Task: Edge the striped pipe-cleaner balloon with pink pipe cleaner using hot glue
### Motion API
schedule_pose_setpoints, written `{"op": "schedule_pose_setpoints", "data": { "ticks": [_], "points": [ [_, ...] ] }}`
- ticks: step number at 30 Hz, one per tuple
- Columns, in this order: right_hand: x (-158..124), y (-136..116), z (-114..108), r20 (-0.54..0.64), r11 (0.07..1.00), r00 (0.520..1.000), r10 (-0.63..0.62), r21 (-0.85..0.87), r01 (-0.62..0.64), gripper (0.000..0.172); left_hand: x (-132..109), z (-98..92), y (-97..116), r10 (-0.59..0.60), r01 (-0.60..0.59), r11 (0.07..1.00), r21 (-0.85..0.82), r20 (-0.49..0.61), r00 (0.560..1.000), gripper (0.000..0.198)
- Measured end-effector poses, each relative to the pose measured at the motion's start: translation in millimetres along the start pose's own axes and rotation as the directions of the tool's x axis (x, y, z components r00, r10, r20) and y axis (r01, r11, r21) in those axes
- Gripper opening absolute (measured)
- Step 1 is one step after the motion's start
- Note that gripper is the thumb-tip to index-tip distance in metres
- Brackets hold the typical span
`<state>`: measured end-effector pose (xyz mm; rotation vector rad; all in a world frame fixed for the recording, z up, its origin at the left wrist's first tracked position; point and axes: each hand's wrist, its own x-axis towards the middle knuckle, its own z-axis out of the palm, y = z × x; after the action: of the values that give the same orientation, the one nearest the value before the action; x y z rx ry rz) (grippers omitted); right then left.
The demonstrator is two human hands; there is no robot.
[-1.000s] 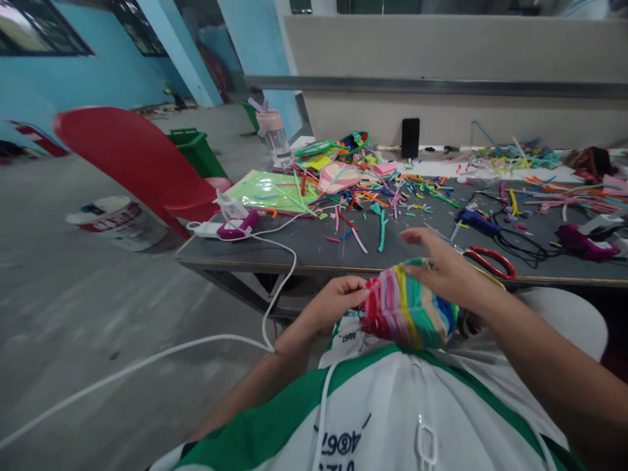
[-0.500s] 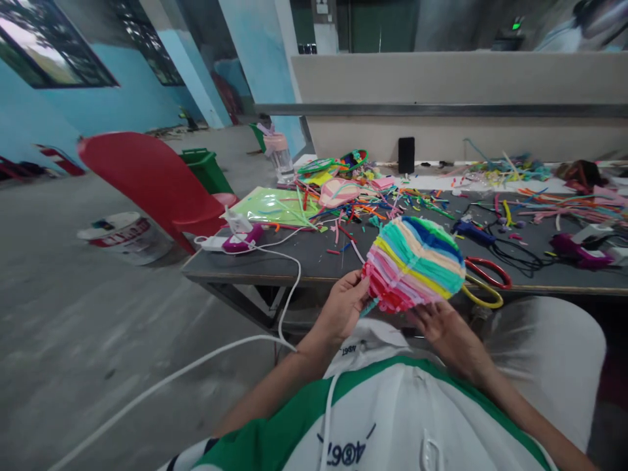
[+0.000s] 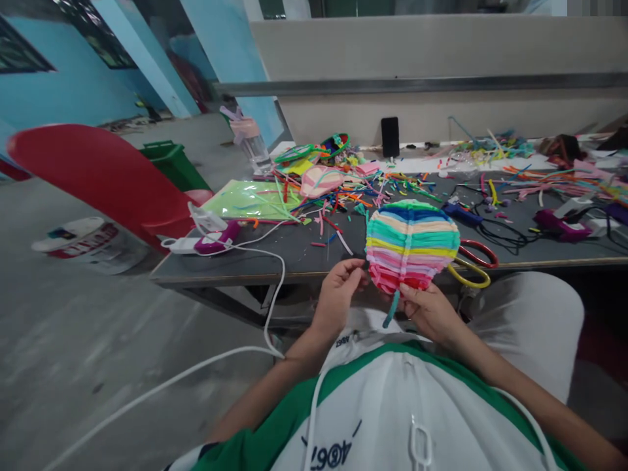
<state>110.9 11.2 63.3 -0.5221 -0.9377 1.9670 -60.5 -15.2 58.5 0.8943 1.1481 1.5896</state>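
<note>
1. The striped pipe-cleaner leaf stands upright just left of the scissors, above the worktop edge.
2. The left hand fingers pinch the leaf's lower left rim.
3. The right hand fingers are closed on its base.

Your fan runs in horizontal stripes: blue at the top, then teal, cream, yellow, pink and red at the bottom, with a teal stem. The scissors have one red handle and one yellow. The table is dark grey, the chair red, the bin green — your shirt white with a green band.
</note>
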Motion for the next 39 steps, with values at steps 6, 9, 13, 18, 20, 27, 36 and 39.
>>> {"op": "schedule_pose_setpoints", "data": {
  "ticks": [6, 9, 13, 18, 20, 27, 36, 39],
  "points": [
    [5.9, 2.4, -0.4, -0.009, 1.000, 1.000, 0.007, -0.030, -0.007, 0.025, -3.7, 5.4, -0.7, 0.179, -0.186, 0.965, 0.186, 0.054, 0.982, 0.020],
    [5.6, 4.4, 1.5, -0.016, 1.000, 1.000, 0.006, -0.031, -0.006, 0.022, -7.1, 5.8, -5.7, 0.265, -0.265, 0.916, 0.299, 0.044, 0.963, 0.015],
    [3.2, 6.3, 3.3, -0.081, 0.998, 0.997, 0.021, -0.065, -0.026, 0.015, -8.7, 1.5, -8.9, 0.449, -0.438, 0.743, 0.505, 0.109, 0.887, 0.008],
    [1.5, 8.9, 3.8, -0.156, 0.992, 0.987, 0.031, -0.117, -0.050, 0.013, -9.2, -7.9, -12.7, 0.676, -0.700, 0.355, 0.620, 0.347, 0.650, 0.018],
    [1.4, 11.2, 3.7, -0.157, 0.991, 0.987, 0.026, -0.124, -0.046, 0.014, -9.6, -11.5, -18.0, 0.687, -0.740, 0.265, 0.619, 0.417, 0.595, 0.026],
    [0.0, 15.0, 4.7, -0.100, 0.990, 0.995, 0.011, -0.136, -0.025, 0.014, -15.3, -13.5, -21.5, 0.647, -0.742, 0.256, 0.620, 0.460, 0.608, 0.028],
    [-3.4, 14.4, 3.8, -0.081, 0.982, 0.997, 0.011, -0.187, -0.026, 0.017, -21.2, -1.9, -10.4, -0.029, 0.029, 0.999, 0.025, 0.015, 0.999, 0.027],
    [-4.0, 16.3, 3.1, -0.073, 0.972, 0.997, 0.012, -0.234, -0.029, 0.016, -18.7, 0.7, -12.0, -0.113, 0.114, 0.994, -0.001, 0.076, 0.991, 0.026]
  ]
}}
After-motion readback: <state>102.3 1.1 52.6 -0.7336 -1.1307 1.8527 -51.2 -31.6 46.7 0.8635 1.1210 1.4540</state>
